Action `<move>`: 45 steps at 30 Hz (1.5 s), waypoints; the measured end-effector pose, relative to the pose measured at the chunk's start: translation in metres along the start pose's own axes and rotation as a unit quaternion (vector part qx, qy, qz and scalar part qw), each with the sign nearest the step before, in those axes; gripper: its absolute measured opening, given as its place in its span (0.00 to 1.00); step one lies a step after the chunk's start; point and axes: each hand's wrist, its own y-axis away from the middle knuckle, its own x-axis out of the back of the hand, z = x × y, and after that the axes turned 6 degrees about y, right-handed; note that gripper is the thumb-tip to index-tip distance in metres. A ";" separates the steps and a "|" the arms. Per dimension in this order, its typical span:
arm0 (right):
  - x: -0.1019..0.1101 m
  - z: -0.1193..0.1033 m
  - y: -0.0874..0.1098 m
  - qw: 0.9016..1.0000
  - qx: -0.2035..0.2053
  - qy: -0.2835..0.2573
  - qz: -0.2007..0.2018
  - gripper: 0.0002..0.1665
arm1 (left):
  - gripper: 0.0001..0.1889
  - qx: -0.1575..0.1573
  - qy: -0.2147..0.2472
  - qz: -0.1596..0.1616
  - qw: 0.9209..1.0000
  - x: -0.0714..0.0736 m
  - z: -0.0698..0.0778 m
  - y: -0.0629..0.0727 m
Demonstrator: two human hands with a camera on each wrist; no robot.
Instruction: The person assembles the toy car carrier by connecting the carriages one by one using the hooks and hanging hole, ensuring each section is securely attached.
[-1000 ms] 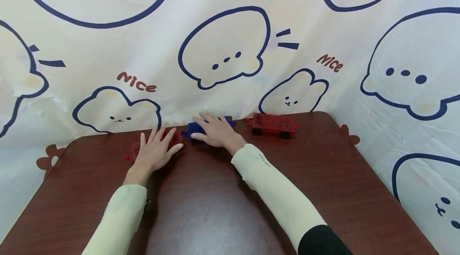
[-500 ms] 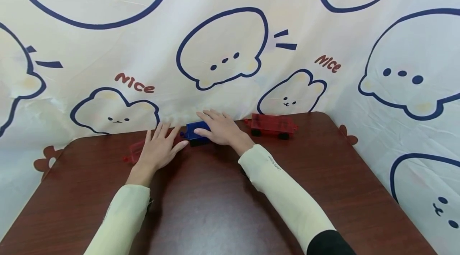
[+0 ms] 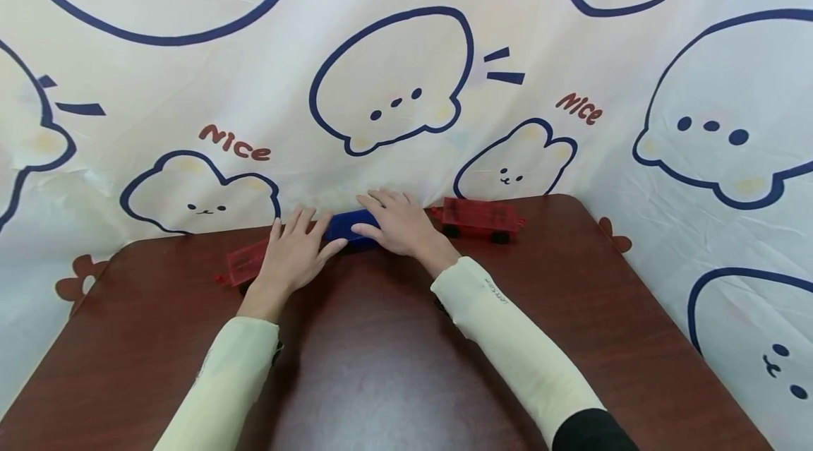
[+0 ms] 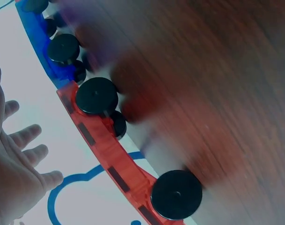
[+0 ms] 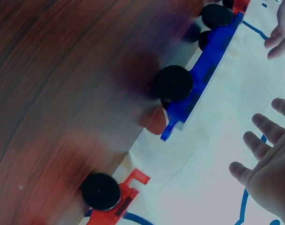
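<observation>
A clear red toy train car (image 3: 244,264) with black wheels (image 4: 177,194) stands at the back left of the table, partly behind my left hand (image 3: 293,258). To its right is a clear blue toy train car (image 3: 349,226), half hidden by my right hand (image 3: 401,225). Both hands have spread, straight fingers over the cars. In the wrist views a gap shows between my fingers and the cars. The left red car's end meets the blue car. A second red car (image 3: 481,217) stands apart on the right, its hook (image 5: 140,176) near the blue car's hook (image 5: 166,131).
A dark brown wooden table (image 3: 375,366) carries the cars close to its back edge. Behind it hangs a white cloth (image 3: 375,176) printed with cartoon outlines, rising right at that edge and along the sides.
Both hands have slid rightward above the row of cars, uncovering more of the left red car. The cars look to have stayed in place. The head view has shifted slightly.
</observation>
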 end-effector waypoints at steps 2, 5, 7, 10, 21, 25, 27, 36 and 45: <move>0.001 0.003 0.003 1.000 -0.007 0.024 0.006 0.42 | 0.38 -0.003 -0.001 0.002 1.000 0.001 0.003 -0.003; 0.000 0.009 0.006 0.999 -0.020 0.044 0.014 0.42 | 0.38 -0.005 -0.004 0.004 1.000 0.001 0.007 -0.006; 0.000 0.012 0.009 0.998 -0.023 0.047 0.019 0.42 | 0.39 -0.006 -0.006 0.004 1.000 0.001 0.009 -0.007; -0.002 0.016 0.012 0.998 -0.026 0.042 0.026 0.42 | 0.39 -0.008 -0.010 0.004 1.000 0.001 0.011 -0.008; -0.010 0.027 0.022 0.998 -0.034 0.041 0.038 0.41 | 0.39 -0.008 -0.027 -0.001 1.000 -0.007 0.017 -0.006; -0.010 0.031 0.026 0.998 -0.039 0.044 0.034 0.41 | 0.39 -0.003 -0.035 -0.008 0.999 -0.011 0.021 -0.007; -0.010 0.033 0.028 0.998 -0.041 0.040 0.033 0.41 | 0.39 -0.001 -0.037 -0.010 0.999 -0.012 0.023 -0.007; -0.006 0.043 0.036 0.998 -0.063 0.022 0.018 0.42 | 0.39 0.004 -0.033 -0.027 0.999 -0.015 0.026 -0.009; -0.005 0.063 0.044 0.996 -0.085 0.011 0.010 0.43 | 0.40 0.004 -0.022 -0.034 0.999 -0.015 0.029 -0.014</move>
